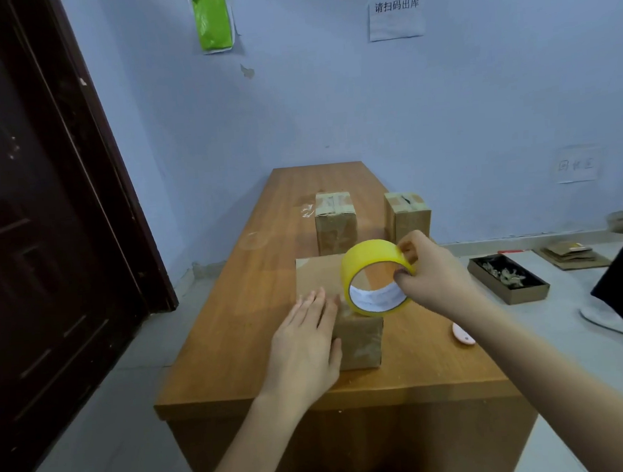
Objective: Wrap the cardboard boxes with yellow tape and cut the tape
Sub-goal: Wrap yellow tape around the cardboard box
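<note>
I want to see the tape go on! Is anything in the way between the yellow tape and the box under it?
Nothing visible. The right hand holds the yellow tape roll just above the near cardboard box. The left hand lies flat on the box's left side, clear of the roll.

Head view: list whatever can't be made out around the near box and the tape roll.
- Near box: its top is largely covered by the left hand and the yellow tape roll, so any tape already on it is unclear.
- Tape's free end: hidden under the right hand.
- Pink object: partly behind the right forearm, too small to identify.
- Wooden table: its lower part is cut off by the bottom edge.
</note>
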Motion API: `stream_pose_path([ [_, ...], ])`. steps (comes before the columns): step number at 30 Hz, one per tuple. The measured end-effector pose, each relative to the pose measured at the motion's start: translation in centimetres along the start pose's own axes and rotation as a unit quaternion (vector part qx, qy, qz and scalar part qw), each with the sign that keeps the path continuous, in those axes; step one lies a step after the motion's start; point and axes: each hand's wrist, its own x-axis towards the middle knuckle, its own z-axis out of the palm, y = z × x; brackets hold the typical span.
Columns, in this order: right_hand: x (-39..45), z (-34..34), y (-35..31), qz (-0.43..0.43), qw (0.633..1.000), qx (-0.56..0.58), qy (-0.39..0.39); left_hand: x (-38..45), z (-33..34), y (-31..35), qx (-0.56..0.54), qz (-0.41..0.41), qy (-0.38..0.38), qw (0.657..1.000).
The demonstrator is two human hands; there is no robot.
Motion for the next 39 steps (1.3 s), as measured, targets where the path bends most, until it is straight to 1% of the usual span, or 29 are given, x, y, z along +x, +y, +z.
stream_pose_path([
  [1,-0.4,0.5,0.1,0.002,0.999,0.035,-0.02,0.0,0.0,0.1,-0.002,-0.006,-0.006,1.0],
  [2,-0.8,0.9,0.0,0.013,0.995,0.08,-0.057,0.1,0.0,0.2,-0.003,-0.012,-0.009,1.0],
  [4,-1.1,1.4,-0.1,0.074,0.969,0.197,-0.127,0.2,0.0,0.3,-0.007,-0.027,-0.012,1.0],
  [5,-1.0,1.3,-0.3,0.105,0.955,0.238,-0.141,0.2,-0.1,0.3,-0.01,-0.031,-0.017,0.999],
  [6,-0.8,1.0,-0.5,0.117,0.95,0.253,-0.143,0.2,-0.1,0.3,-0.012,-0.034,-0.017,0.999],
  [9,0.3,-0.4,-0.8,0.089,0.962,0.223,-0.129,0.0,-0.7,0.6,-0.016,-0.04,-0.022,0.999],
  [11,0.9,-1.2,0.1,0.075,0.972,0.198,-0.101,-0.1,-0.6,0.4,-0.009,-0.03,-0.008,0.999],
  [14,0.9,-1.5,2.3,0.097,0.976,0.174,-0.082,0.0,-0.6,0.3,-0.003,-0.019,-0.004,1.0],
  [16,0.3,-0.8,3.4,0.132,0.971,0.176,-0.094,0.1,-0.4,0.5,-0.003,-0.006,-0.007,1.0],
  [19,-0.8,0.7,4.8,0.197,0.941,0.237,-0.141,0.2,-0.4,0.7,-0.017,-0.013,0.007,1.0],
  [21,-1.3,1.3,5.6,0.212,0.92,0.275,-0.183,0.2,-0.5,0.7,-0.03,-0.02,-0.001,0.999],
  [23,-1.3,1.6,6.0,0.211,0.909,0.303,-0.195,0.4,-0.6,0.7,-0.03,-0.032,-0.009,0.999],
  [25,-1.2,1.7,6.2,0.204,0.913,0.3,-0.189,0.8,-0.7,1.2,-0.02,-0.046,-0.013,0.999],
  [27,-1.2,1.6,6.1,0.198,0.918,0.287,-0.188,0.9,-0.3,2.0,0.03,-0.037,-0.016,0.999],
  [28,-1.1,1.6,6.2,0.197,0.92,0.281,-0.19,0.9,-0.2,2.2,0.049,-0.034,-0.032,0.998],
  [29,-1.0,1.5,6.2,0.196,0.921,0.277,-0.192,0.8,-0.2,2.4,0.047,-0.029,-0.049,0.997],
  [32,-0.9,1.4,6.1,0.19,0.926,0.263,-0.193,0.9,0.6,2.1,-0.009,-0.003,-0.026,1.0],
  [35,-0.8,1.3,6.0,0.19,0.93,0.252,-0.188,1.1,-0.5,2.6,-0.05,-0.04,-0.024,0.998],
  [36,-0.8,1.3,5.9,0.191,0.93,0.251,-0.188,1.3,-0.5,2.8,-0.056,-0.04,-0.022,0.997],
  [37,-0.9,1.3,5.9,0.192,0.93,0.25,-0.187,1.6,-0.3,3.1,-0.05,-0.033,-0.003,0.998],
  [39,-1.1,1.4,5.8,0.191,0.933,0.247,-0.182,2.1,0.1,4.0,-0.021,-0.015,0.017,1.0],
])
